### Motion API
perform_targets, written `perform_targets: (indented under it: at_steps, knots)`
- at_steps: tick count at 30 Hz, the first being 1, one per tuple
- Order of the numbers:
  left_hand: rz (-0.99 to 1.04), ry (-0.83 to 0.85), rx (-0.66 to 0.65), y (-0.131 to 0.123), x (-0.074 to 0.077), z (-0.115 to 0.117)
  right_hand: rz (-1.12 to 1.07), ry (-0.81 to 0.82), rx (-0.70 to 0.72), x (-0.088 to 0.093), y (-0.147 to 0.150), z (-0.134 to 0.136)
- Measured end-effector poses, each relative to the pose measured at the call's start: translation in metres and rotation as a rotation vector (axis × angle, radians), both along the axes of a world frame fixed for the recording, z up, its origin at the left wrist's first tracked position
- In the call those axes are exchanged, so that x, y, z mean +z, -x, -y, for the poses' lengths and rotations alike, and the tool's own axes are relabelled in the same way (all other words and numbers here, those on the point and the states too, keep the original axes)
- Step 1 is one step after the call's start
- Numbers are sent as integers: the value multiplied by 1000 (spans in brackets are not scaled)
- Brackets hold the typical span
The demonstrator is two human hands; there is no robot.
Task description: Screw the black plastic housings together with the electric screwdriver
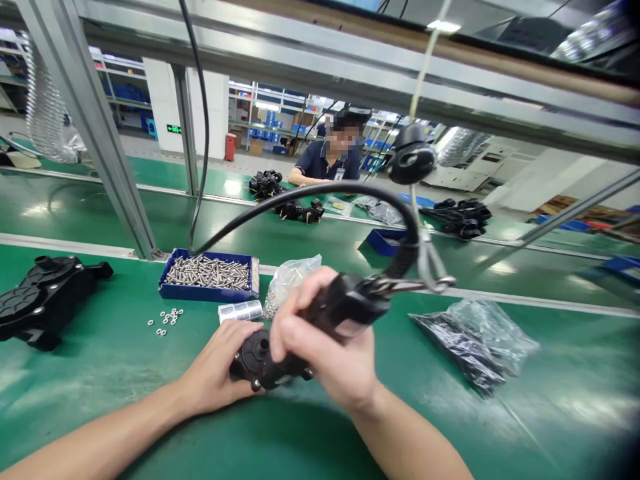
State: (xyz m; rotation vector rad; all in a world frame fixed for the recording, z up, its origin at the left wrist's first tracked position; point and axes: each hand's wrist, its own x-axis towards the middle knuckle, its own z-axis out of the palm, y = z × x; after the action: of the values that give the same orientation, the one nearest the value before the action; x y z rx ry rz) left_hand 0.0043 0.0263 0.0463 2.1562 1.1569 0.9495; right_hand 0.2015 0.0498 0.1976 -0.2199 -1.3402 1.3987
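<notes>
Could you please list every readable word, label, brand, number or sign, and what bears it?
No text is legible.
Green rectangular sign on white pillar: too small.
Pale label on blue plastic box of metal screws: too small.
Pale patch on black corded handheld tool: blurred.
White rectangular badge on co-worker: too small.

Tip of tool (353, 303) hidden, leftmost housing (47, 297) cropped

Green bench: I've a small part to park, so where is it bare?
Bare: left front, between the black housing and left forearm; right front, between the right forearm and plastic bags. Crowded: centre, where blue screw tray, pale roll, clear bag and held part cluster.
</notes>
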Motion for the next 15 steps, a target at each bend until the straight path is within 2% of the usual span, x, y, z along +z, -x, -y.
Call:
perform_targets:
  at_steps: [3,5,9,15]
  knots:
    - [41,-3,-14,2,-6,1,-117,-12,-68,11,-27,-17]
    - [37,5,0,3,-10,2,-108,-54,-137,13,-42,-33]
    - [29,17,32,2,-16,3,10,-128,-204,1,-53,-63]
    - [22,-13,54,3,-21,4,12,-94,-241,-17,-44,-88]
